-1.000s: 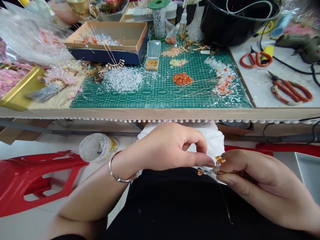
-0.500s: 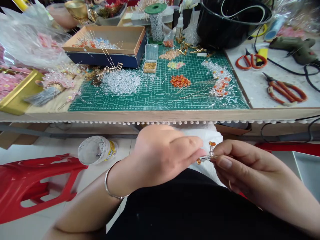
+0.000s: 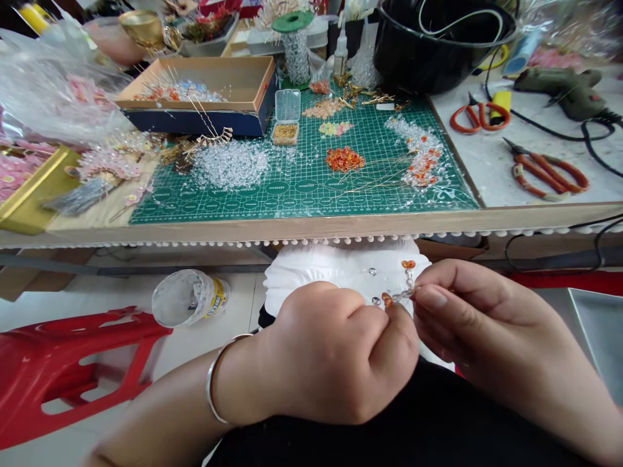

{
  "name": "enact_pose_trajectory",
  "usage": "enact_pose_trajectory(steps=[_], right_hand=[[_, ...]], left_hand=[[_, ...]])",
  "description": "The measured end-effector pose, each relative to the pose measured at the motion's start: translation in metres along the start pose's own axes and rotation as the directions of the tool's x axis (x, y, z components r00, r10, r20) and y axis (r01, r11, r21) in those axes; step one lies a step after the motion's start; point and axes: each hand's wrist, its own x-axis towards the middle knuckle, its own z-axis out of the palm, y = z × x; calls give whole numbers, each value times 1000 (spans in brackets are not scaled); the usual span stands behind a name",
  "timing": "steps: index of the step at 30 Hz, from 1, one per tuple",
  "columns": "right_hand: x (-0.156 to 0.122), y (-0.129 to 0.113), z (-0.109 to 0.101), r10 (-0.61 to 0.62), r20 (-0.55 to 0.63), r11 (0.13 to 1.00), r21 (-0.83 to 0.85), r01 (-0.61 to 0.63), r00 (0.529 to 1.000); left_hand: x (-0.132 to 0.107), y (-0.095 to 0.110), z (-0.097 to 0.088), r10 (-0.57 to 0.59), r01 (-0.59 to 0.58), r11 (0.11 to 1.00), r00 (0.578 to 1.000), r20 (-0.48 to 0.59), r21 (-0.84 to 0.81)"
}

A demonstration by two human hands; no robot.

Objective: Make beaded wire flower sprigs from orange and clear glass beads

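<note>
My left hand (image 3: pixel 341 353) is curled into a fist below the table edge, its fingertips touching a small beaded wire sprig (image 3: pixel 402 285) with orange and clear beads. My right hand (image 3: pixel 467 318) pinches the stem of that sprig between thumb and forefinger. Both hands hover over my lap, above a white cloth (image 3: pixel 321 272) with a few loose clear beads on it. A silver bangle (image 3: pixel 214 383) circles my left wrist.
A green cutting mat (image 3: pixel 302 188) carries piles of clear beads (image 3: pixel 231 162) and orange beads (image 3: pixel 344 157). Orange-handled pliers (image 3: pixel 545 172) and scissors (image 3: pixel 474 115) lie at right. A cardboard box (image 3: pixel 204 87), a red stool (image 3: pixel 63 363) and a plastic jar (image 3: pixel 187 298) are at left.
My left hand dropped and closed into a fist under the sprig. My right hand stayed pinched on the stem and the sprig's beads now show above the white cloth.
</note>
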Motion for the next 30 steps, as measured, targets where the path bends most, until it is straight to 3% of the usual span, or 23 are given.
enact_pose_trajectory(steps=[2,4,6,8,10,11,13,16,19,22,25,27,28,30], right_hand=[[2,3,2,39,56,980,192,-49,998],[2,5,4,21,65,970,240,-36,998],[0,6,5,-48,18,990,130,45,999],[-2,6,3,-160,-29,985,-65,158,987],[-4,4,1,-281,-40,930,-259,262,959],[-4,4,0,-334,-36,890,-341,302,942],[-4,2,-3,-405,-21,813,-465,350,914],[-2,1,-5,-454,32,739,-545,396,891],[-1,-1,-6,-469,166,695,-536,479,867],[-3,-4,-10,-456,296,664,-516,542,840],[-7,-7,-19,-402,366,652,-529,543,839],[-10,-8,-24,-403,385,652,-516,556,830],[-11,-8,-26,-423,385,653,-499,570,820],[-12,-7,-27,-466,328,672,-473,570,822]], left_hand=[[-1,-2,3,-8,8,1000,1000,2,-6],[-2,-4,5,-64,68,992,997,39,-110],[0,-4,5,-152,177,932,983,102,-315],[2,-5,3,-228,274,802,962,151,-532],[4,-7,0,-258,315,691,948,186,-650],[5,-8,-3,-262,318,677,947,187,-663],[6,-9,-8,-257,309,745,951,173,-591],[8,-9,-16,-172,191,928,981,87,-319],[13,-7,-22,-128,129,988,992,12,-87],[22,-10,-26,-149,151,987,988,35,-55],[29,-23,-23,-175,203,960,972,156,-191],[30,-34,-17,-219,340,850,923,318,-401],[29,-39,-11,-231,443,733,876,423,-517],[27,-46,2,-171,630,374,768,617,-681]])
